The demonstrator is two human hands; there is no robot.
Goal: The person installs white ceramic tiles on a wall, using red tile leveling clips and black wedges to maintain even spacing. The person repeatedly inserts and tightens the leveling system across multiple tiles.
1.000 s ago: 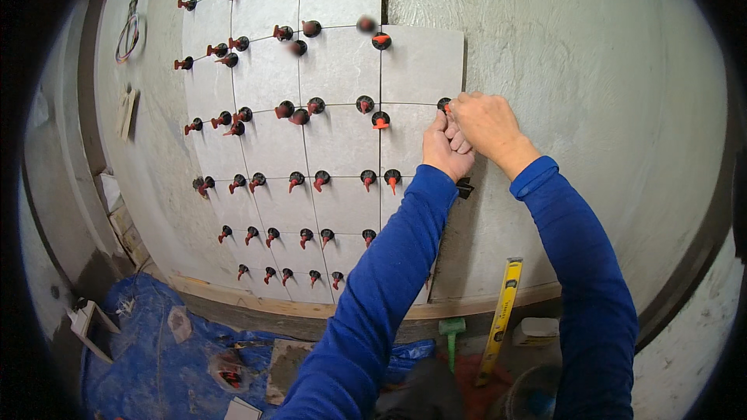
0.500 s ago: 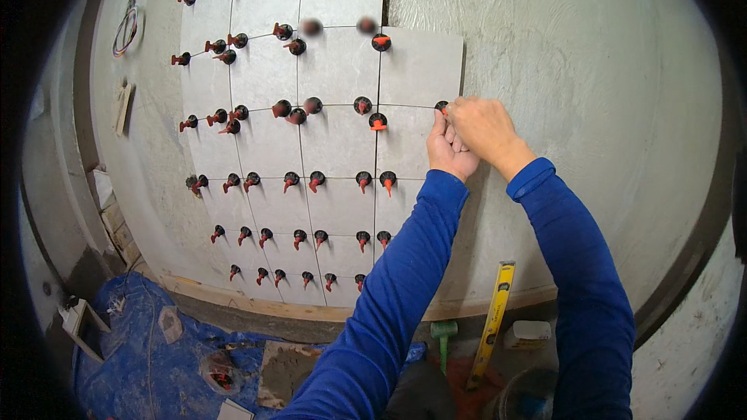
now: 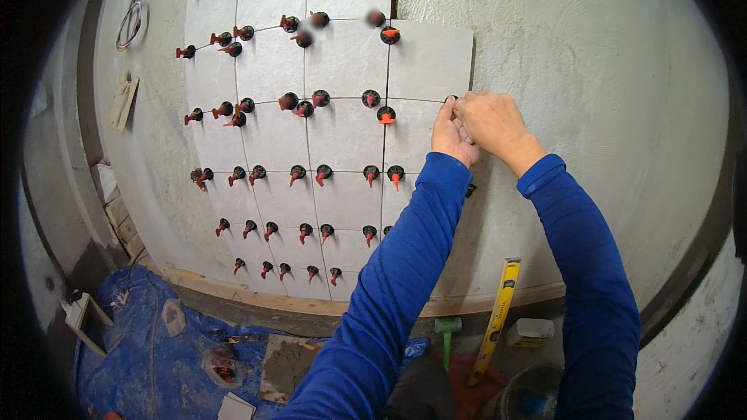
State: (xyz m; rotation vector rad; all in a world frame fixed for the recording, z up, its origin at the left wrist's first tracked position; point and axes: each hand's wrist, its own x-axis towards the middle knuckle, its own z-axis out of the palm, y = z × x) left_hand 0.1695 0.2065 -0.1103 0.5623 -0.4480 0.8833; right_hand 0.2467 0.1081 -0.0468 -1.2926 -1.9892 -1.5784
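Note:
My left hand [image 3: 451, 136] and my right hand [image 3: 490, 124] meet at a black-and-red tile leveling clip [image 3: 452, 99] on the right end of a joint between pale gray tiles [image 3: 426, 58]. Both hands have curled, pinched fingers round the clip, which they mostly hide. Several similar clips [image 3: 395, 176] with red or orange handles dot the joints of the tiled grid to the left and below.
Bare gray wall [image 3: 591, 78] lies right of the tiles, with wires [image 3: 128, 27] on the left. Below are a yellow spirit level [image 3: 496, 319], a green mallet [image 3: 447, 327], a white container [image 3: 531, 331], a mortar board [image 3: 284, 365] and a blue tarp [image 3: 140, 350].
Both hands stay at the same clip. They and the wall sit slightly higher and further right in the picture, and the right fingers have shifted a little.

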